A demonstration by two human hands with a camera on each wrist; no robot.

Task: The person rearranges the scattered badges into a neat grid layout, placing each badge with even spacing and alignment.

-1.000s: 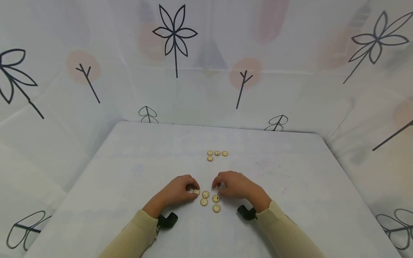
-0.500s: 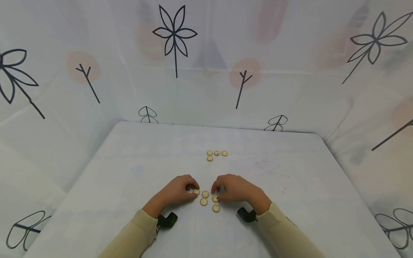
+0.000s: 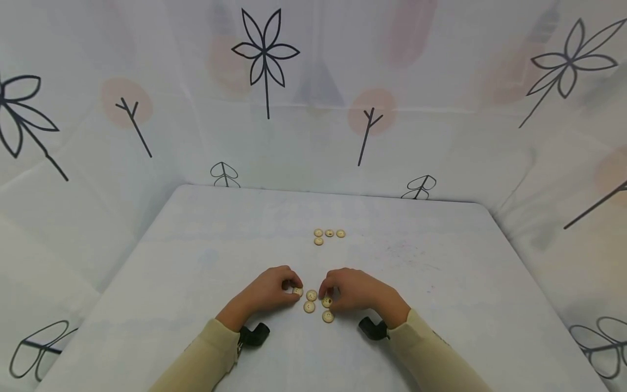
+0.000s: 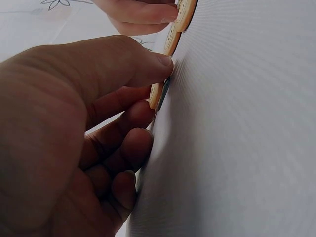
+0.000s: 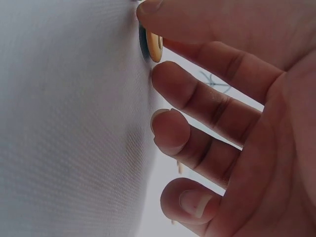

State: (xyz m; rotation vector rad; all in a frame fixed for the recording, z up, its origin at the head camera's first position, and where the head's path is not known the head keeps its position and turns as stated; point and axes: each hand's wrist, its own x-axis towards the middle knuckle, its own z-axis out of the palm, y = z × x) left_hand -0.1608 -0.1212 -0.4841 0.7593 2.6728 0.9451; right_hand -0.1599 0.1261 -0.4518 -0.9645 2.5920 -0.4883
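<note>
Round, pale wooden buttons lie flat on the white table. My left hand [image 3: 268, 289] pinches the leftmost near button [image 3: 298, 292] between thumb and fingers; in the left wrist view that button [image 4: 155, 95] lies under the thumb. Between the hands are an upper button [image 3: 311, 295] and a lower one [image 3: 309, 307], close together. My right hand [image 3: 361, 291] has thumb and forefinger round a button with a dark mark [image 3: 326, 301]. The right wrist view shows this button [image 5: 155, 48] partly behind the thumb, other fingers bent. Just below it lies another button [image 3: 328, 316].
Farther back on the white table [image 3: 235, 228], three buttons form a short row, the middle one [image 3: 330, 233] dark-marked, with another button [image 3: 318, 241] below the row's left end. A patterned white cloth [image 3: 313, 147] hangs behind and at both sides.
My right hand has come down and slightly left, and its thumb and forefinger have closed round the dark-marked button. The left hand has stayed on its button.
</note>
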